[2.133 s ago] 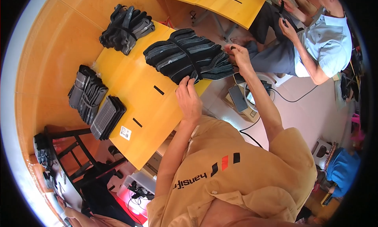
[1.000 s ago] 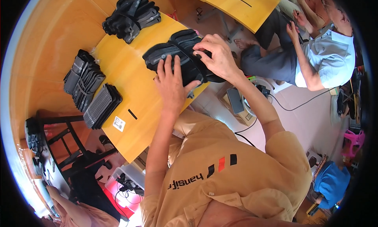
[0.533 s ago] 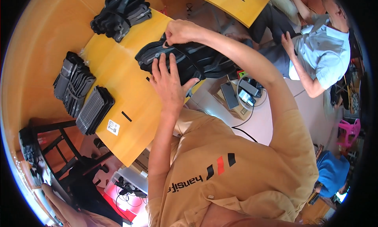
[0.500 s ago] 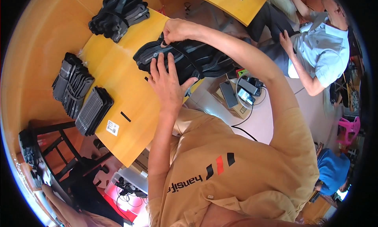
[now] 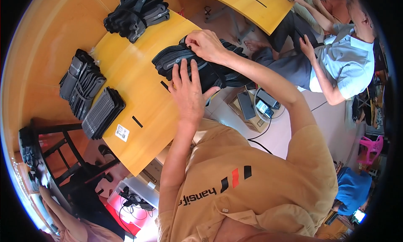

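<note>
A thick bundle of black gloves [image 5: 165, 64] lies across the right part of the yellow table, its far end reaching past the edge. My left hand [image 5: 187, 97] rests on its near side, fingers spread and flat. Above it, my right hand [image 5: 206, 46] has its fingers pinched together at the bundle's upper edge, on what looks like a black band; the fingertips partly hide it. A dark strap [image 5: 219, 75] runs around the bundle further right.
On the yellow table [image 5: 138, 95] lie a glove pile [image 5: 135, 16], a strapped stack [image 5: 82, 85] and a neat dark stack [image 5: 103, 113]. A carton [image 5: 255, 123] with a phone [image 5: 246, 105] stands on the floor. A seated person [image 5: 342, 65] is at the right.
My right hand has shifted right along the bundle's upper edge, its fingers still pinched. My left hand stays flat on the gloves. The whole view has swung slightly.
</note>
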`<state>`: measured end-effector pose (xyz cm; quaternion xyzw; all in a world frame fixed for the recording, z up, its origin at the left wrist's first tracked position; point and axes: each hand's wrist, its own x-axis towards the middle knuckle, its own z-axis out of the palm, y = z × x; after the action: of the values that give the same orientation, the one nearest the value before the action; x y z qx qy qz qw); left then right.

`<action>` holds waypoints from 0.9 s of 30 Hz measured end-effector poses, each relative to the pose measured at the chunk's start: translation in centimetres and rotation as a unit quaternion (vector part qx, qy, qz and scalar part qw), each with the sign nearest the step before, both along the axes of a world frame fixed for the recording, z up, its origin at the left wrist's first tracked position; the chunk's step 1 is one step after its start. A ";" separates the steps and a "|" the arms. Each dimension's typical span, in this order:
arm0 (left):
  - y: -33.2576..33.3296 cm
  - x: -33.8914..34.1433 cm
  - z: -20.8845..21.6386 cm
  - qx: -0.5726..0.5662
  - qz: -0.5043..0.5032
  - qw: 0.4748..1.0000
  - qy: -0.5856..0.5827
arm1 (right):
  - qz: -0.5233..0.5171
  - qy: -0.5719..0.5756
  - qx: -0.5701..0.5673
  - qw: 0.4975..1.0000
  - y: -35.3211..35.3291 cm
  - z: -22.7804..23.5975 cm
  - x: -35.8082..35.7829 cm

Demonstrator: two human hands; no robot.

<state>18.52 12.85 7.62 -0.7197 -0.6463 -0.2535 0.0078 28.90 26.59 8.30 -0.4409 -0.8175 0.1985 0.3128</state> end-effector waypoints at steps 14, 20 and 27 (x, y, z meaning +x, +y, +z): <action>0.2 0.2 -0.3 -0.006 0.007 1.000 0.000 | -0.012 0.010 -0.249 0.968 2.4 1.3 -0.8; 0.0 0.0 -0.3 -0.025 0.012 1.000 -0.006 | -0.018 -0.063 -0.258 0.964 2.1 1.7 -2.2; 0.3 -0.2 -0.6 -0.027 0.001 0.999 -0.024 | -0.020 -0.128 -0.204 0.970 2.0 1.8 -2.1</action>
<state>18.33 13.14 7.04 -0.7128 -0.6535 -0.2533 -0.0269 26.84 28.56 10.14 -0.5335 -0.7838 0.2970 0.1130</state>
